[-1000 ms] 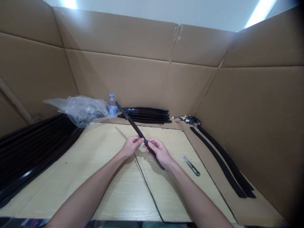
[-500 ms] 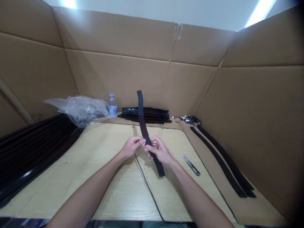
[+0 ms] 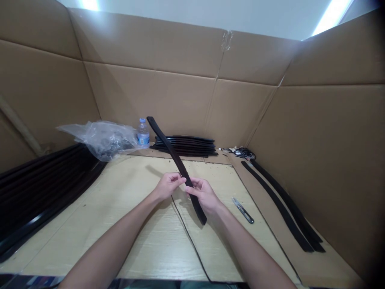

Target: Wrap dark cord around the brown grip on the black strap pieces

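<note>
A long, curved black strip is held aslant above the table, with small notches along its edge near my fingers. My right hand is closed around its lower part, thumb on the near face. My left hand pinches at the strip's left edge, thumb tip against it. From beneath that hand a thin black cord runs down over the table's front edge; the pinched end is hidden by my fingers. Thread snips lie on the table, right of my right forearm.
A stack of black strips sits at the back, beside a water bottle and a clear plastic bag. Long glossy black pieces fill the left side. More strips and tangled cords lie right. Cardboard walls surround the table.
The strip has turned about its length, showing a narrower side, and its upper end has swung to the left. Both hands remain in nearly the same place.
</note>
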`<state>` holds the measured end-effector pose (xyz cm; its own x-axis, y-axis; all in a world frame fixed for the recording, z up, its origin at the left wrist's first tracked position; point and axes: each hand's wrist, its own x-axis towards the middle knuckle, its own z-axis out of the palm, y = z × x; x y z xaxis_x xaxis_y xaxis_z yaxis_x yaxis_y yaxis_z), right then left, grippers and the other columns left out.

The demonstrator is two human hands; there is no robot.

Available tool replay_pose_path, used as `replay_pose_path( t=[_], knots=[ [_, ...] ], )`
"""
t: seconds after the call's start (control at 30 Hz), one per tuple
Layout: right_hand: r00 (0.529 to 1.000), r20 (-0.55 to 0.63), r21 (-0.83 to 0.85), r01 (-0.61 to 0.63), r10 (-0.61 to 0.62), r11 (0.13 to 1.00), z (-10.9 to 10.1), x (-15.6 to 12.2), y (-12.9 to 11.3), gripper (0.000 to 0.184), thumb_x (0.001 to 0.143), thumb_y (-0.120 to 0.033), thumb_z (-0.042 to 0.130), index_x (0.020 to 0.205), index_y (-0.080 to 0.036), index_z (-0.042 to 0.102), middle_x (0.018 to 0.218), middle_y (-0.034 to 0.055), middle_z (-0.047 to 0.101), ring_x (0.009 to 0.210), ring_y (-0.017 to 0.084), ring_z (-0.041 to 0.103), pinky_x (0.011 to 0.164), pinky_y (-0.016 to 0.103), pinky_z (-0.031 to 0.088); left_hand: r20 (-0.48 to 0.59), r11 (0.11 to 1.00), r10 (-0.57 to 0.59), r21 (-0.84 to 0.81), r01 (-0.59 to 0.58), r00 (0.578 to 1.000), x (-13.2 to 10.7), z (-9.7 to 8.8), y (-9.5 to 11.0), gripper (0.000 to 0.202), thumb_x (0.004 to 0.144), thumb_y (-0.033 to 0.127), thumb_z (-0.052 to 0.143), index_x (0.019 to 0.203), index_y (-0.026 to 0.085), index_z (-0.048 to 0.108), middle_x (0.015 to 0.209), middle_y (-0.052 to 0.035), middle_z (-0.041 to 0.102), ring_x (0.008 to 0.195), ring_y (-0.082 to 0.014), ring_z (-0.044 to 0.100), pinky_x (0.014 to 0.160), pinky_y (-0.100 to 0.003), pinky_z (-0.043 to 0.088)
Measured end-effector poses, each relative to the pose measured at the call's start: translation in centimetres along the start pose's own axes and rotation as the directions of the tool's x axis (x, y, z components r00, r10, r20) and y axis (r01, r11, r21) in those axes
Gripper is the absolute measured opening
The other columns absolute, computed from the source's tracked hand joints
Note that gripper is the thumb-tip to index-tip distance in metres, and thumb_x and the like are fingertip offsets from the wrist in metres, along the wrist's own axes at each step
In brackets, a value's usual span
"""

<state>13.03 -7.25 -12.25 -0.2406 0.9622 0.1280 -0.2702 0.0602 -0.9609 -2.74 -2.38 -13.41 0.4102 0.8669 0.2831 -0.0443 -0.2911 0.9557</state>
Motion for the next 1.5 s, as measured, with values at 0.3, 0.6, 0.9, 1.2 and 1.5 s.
replay_pose_path(
  t=[0.3, 0.6, 0.9, 1.2, 1.5],
  knots=[
    [0.998, -0.054, 0.011, 0.021, -0.020, 1.000, 0.01, 0.12, 0.35, 0.028, 0.078, -0.044, 0.065, 0.081, -0.021, 0.050, 0.072, -0.0015, 0.064, 0.043, 0.008, 0.051, 0.038, 0.019, 0.036, 0.041, 1.000, -0.002, -0.026, 0.003, 0.999, -0.37, 0.18, 0.44, 0.036, 0.081, 0.043, 0.059, 0.061, 0.013, 0.057, 0.052, 0.0014, 0.048, 0.048, -0.0092, 0.041, 0.047, -0.022, 0.028],
    [0.998, -0.041, -0.088, 0.049, -0.053, 0.995, -0.36, 0.21, 0.27, 0.039, 0.067, -0.032, 0.078, 0.101, -0.019, 0.065, 0.083, 0.0020, 0.068, 0.071, 0.014, 0.061, 0.067, 0.029, 0.049, -0.001, 1.000, 0.002, 0.015, -0.002, 1.000, -0.03, -0.18, 0.10, 0.037, 0.075, 0.043, 0.066, 0.057, 0.013, 0.054, 0.051, 0.0028, 0.044, 0.048, -0.0077, 0.034, 0.046, -0.021, 0.025],
    [1.000, -0.014, -0.088, 0.008, -0.009, 0.996, -0.23, -0.16, 0.08, 0.039, 0.068, -0.036, 0.076, 0.085, -0.022, 0.045, 0.068, -0.0047, 0.065, 0.043, 0.010, 0.057, 0.038, 0.021, 0.043, 0.131, 0.997, -0.011, -0.077, 0.021, 0.991, -0.54, 0.36, 0.52, 0.037, 0.083, 0.044, 0.056, 0.063, 0.014, 0.055, 0.056, -0.0026, 0.058, 0.056, -0.0148, 0.054, 0.058, -0.026, 0.041],
    [1.000, -0.030, 0.073, -0.001, 0.004, 0.997, 0.17, -0.07, -0.02, 0.026, 0.074, -0.030, 0.070, 0.090, -0.022, 0.051, 0.071, -0.0021, 0.064, 0.058, 0.011, 0.055, 0.051, 0.022, 0.040, 0.045, 0.999, -0.011, -0.040, 0.013, 0.999, 0.15, -0.32, -0.13, 0.031, 0.078, 0.037, 0.064, 0.061, 0.013, 0.057, 0.060, -0.0026, 0.060, 0.059, -0.0138, 0.053, 0.059, -0.025, 0.039],
    [0.997, -0.070, -0.019, 0.026, -0.027, 0.999, -0.03, 0.07, 0.16, 0.048, 0.061, -0.023, 0.081, 0.105, -0.019, 0.061, 0.080, -0.0004, 0.064, 0.068, 0.013, 0.058, 0.062, 0.026, 0.048, 0.006, 0.999, 0.021, 0.026, -0.022, 1.000, 0.03, -0.15, 0.34, 0.035, 0.076, 0.037, 0.066, 0.055, 0.013, 0.051, 0.052, 0.0039, 0.045, 0.050, -0.0079, 0.037, 0.051, -0.022, 0.030]
  ],
)
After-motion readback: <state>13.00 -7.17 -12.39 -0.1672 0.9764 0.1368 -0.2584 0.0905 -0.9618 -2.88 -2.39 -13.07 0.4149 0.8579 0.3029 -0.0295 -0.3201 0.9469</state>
